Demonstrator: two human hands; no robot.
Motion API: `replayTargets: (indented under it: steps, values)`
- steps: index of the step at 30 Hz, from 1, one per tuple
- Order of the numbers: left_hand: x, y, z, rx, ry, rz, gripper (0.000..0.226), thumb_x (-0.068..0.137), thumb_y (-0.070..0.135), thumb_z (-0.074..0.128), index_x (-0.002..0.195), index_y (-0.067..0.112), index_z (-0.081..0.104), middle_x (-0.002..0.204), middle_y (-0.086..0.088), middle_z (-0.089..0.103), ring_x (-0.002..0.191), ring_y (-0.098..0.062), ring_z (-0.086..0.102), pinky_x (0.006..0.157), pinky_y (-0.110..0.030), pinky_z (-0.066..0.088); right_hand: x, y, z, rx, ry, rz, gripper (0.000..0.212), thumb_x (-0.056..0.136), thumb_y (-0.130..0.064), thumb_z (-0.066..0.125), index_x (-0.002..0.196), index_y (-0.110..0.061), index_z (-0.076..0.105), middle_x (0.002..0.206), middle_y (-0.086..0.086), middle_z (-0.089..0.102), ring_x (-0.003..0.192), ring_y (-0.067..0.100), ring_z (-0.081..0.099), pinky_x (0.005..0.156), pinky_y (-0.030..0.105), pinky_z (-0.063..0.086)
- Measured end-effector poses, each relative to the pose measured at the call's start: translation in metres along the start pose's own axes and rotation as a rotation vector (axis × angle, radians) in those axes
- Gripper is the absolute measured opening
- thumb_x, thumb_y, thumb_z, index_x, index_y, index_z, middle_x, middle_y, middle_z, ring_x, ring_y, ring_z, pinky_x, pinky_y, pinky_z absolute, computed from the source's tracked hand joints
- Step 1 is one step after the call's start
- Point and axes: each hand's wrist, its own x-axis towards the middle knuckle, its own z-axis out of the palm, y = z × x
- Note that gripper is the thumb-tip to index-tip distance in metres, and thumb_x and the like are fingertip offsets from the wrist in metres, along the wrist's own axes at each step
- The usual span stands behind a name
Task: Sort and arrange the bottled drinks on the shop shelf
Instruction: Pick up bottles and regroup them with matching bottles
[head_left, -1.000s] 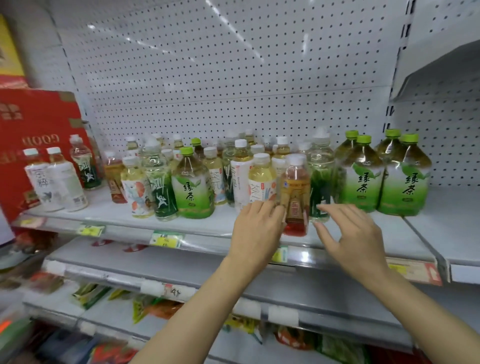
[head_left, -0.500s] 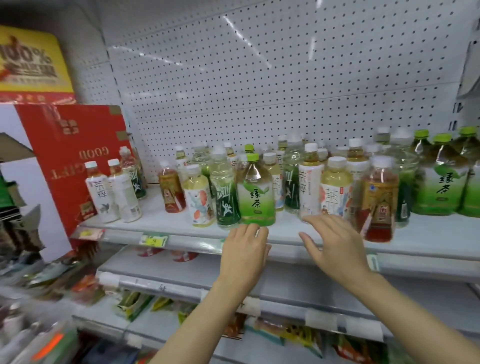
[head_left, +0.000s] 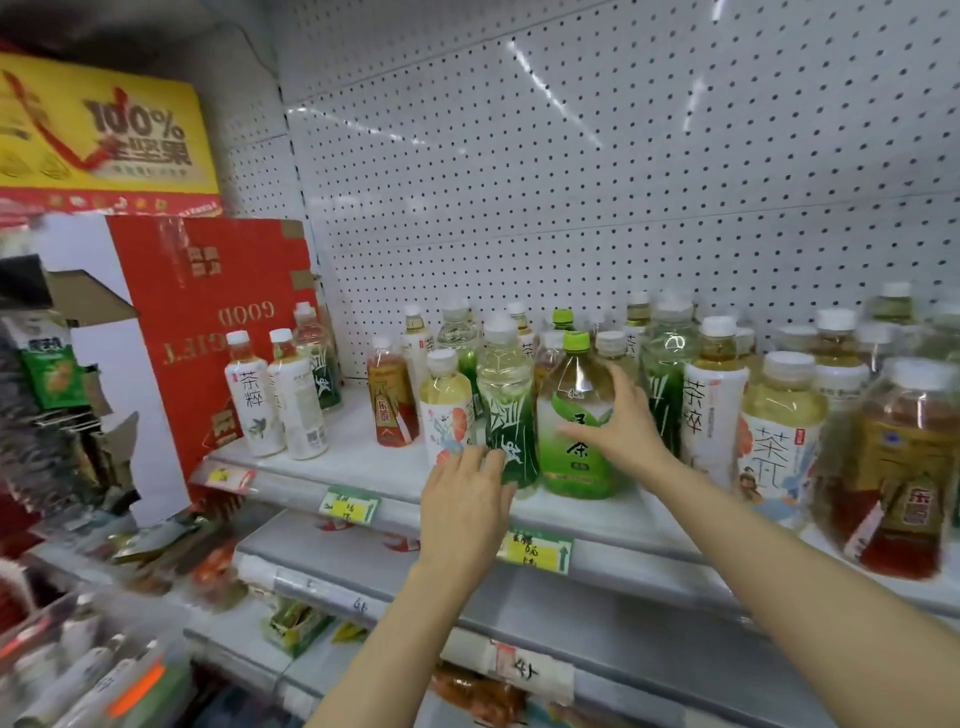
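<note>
- Two hands are now reaching leftward along the white metal shelf (head_left: 363, 462), leaving the red-based bottle at three o'clock.
- Right hand (head_left: 618, 426) is curling around the green-capped green tea bottle (head_left: 574, 415), centre.
- Left hand (head_left: 467, 499), fingers straight, is touching the clear bottle with dark green label (head_left: 506, 410) at nine o'clock of it.

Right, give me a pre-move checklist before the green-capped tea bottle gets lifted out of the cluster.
1. Right hand on the green-capped tea bottle: ok, fingers curl round its right side.
2. Grip fully closed: cannot tell, the far side is hidden.
3. Left hand steadying the neighbour: ok, fingertips touch the base of the dark green label bottle.
4. Bottle upright: ok.
5. Gap to neighbours: not ok, bottles stand tight on both sides and behind.
6. Free spot on the shelf: ok, bare board shows left of the red label bottle.
</note>
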Motion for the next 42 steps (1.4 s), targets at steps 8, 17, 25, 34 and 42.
replayTargets:
  steps: [8, 17, 25, 34, 42]
  values:
    - [0.024, 0.000, 0.002, -0.171, 0.026, -0.103, 0.045, 0.091, 0.032, 0.068, 0.130, 0.013, 0.059, 0.129, -0.004, 0.062, 0.117, -0.024, 0.060, 0.089, -0.036, 0.052, 0.002, 0.008, 0.000, 0.003, 0.074, -0.046, 0.110, 0.063, -0.043, 0.088, 0.153, -0.031, 0.025, 0.153, 0.011, 0.032, 0.139, 0.031, 0.037, 0.113, 0.052, 0.034]
    - [0.098, 0.010, -0.002, -0.469, -0.072, -0.259, 0.108, 0.086, 0.041, 0.073, 0.157, 0.006, 0.001, 0.162, -0.016, 0.021, 0.146, -0.032, 0.026, 0.116, -0.040, 0.030, -0.014, 0.001, -0.005, 0.018, 0.134, -0.033, 0.107, 0.060, -0.042, 0.090, 0.149, -0.034, 0.031, 0.150, 0.003, 0.038, 0.136, 0.022, 0.040, 0.112, 0.044, 0.036]
    - [0.087, 0.007, 0.021, -0.580, -0.056, -0.255, 0.101, 0.090, 0.033, 0.070, 0.157, 0.025, -0.005, 0.136, -0.021, 0.047, 0.114, -0.035, 0.057, 0.091, -0.045, 0.048, -0.031, -0.005, -0.006, -0.027, 0.211, 0.020, 0.108, 0.064, -0.041, 0.089, 0.152, -0.036, 0.026, 0.155, 0.000, 0.032, 0.135, 0.015, 0.038, 0.109, 0.036, 0.034]
    - [0.079, -0.001, 0.009, -0.947, 0.201, -0.208, 0.094, 0.088, 0.033, 0.072, 0.158, 0.020, 0.011, 0.161, -0.008, 0.025, 0.146, -0.026, 0.027, 0.116, -0.040, 0.024, -0.048, -0.005, -0.002, -0.074, 0.269, 0.049, 0.102, 0.075, -0.041, 0.082, 0.155, -0.030, 0.020, 0.154, -0.003, 0.038, 0.139, 0.016, 0.038, 0.107, 0.030, 0.033]
    - [0.064, 0.029, -0.034, -1.075, 0.267, -0.175, 0.085, 0.086, 0.050, 0.061, 0.154, 0.017, 0.023, 0.154, -0.009, 0.034, 0.139, -0.020, 0.033, 0.112, -0.042, 0.029, -0.072, 0.014, -0.025, -0.378, 0.227, 0.036, 0.071, 0.087, -0.048, 0.067, 0.147, -0.023, 0.039, 0.136, 0.002, 0.059, 0.120, 0.020, 0.057, 0.101, 0.042, 0.050]
